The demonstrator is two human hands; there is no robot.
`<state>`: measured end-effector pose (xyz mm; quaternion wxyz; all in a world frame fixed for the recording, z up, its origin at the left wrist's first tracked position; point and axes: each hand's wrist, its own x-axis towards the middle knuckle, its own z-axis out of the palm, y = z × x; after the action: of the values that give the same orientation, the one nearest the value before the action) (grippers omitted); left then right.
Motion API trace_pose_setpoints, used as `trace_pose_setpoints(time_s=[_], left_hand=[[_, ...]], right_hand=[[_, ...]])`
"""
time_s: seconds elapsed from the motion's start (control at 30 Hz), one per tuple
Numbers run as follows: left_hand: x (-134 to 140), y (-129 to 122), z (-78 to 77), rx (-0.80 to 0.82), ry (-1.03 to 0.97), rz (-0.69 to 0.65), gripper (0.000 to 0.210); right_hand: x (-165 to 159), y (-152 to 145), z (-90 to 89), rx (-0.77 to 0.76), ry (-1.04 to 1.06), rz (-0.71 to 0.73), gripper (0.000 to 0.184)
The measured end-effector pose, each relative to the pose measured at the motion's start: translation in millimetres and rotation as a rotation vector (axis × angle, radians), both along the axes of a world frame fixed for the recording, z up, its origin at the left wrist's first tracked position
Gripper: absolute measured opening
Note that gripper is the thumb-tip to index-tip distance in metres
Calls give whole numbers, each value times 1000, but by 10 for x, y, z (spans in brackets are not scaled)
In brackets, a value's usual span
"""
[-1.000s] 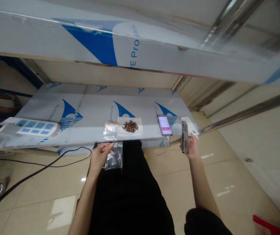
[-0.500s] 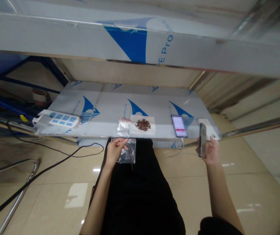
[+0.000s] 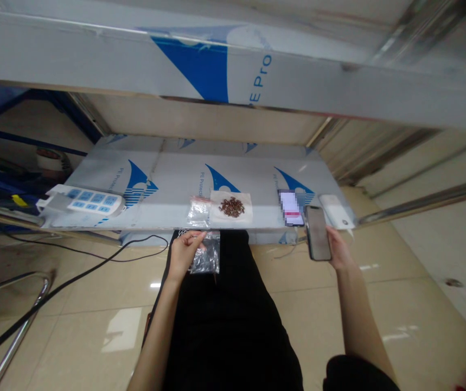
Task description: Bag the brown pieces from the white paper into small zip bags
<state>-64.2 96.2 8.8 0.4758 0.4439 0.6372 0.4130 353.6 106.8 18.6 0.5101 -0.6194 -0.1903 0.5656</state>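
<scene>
My left hand (image 3: 186, 252) pinches the top of a clear plastic bag (image 3: 209, 258), which hangs over my lap just below the shelf edge. In my right hand (image 3: 339, 250) is a dark-screened smartphone (image 3: 318, 233), gripped along its right side and held upright in front of the shelf. Small brown metallic pieces (image 3: 231, 206) lie heaped on a white paper sheet (image 3: 247, 202). Left of the paper, another clear plastic bag (image 3: 198, 210) rests on the shelf. A second phone (image 3: 290, 207), with its screen lit and blurred out, lies near the right end, beside a white power bank (image 3: 336, 210).
A white power strip (image 3: 90, 201) with blue sockets lies at the left of the film-covered shelf (image 3: 176, 163). An upper ledge (image 3: 106, 60) crosses overhead. A black cable (image 3: 74, 285) hangs at the left, near a curved metal tube (image 3: 21, 331).
The smartphone in my right hand has turned from edge-on to show its broad dark face and moved left. My left hand keeps the bag. The view has shifted slightly.
</scene>
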Motion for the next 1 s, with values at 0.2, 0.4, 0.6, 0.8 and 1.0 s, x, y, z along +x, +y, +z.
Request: trace_pose_setpoints(time_s=[0.2,0.4,0.6,0.8,1.0], left_hand=[[9,-8,26,-2,-27,7,40],[-20,-28,76,-16,-22,26,38],[-19,-32,89,4,-6,16,35],[-35,-28,63,46,9,21,38],[-43,-13,45,42,34,29,39]], right_hand=[[-16,-68,-119,-18,-20,8,17],[13,-114,-183,5,16,-25,16],[-37,-153,-228,29,24,-72,10],[-125,-160,-202,52,50,-57,13],[-189,-160,-79,61,98,-34,13]])
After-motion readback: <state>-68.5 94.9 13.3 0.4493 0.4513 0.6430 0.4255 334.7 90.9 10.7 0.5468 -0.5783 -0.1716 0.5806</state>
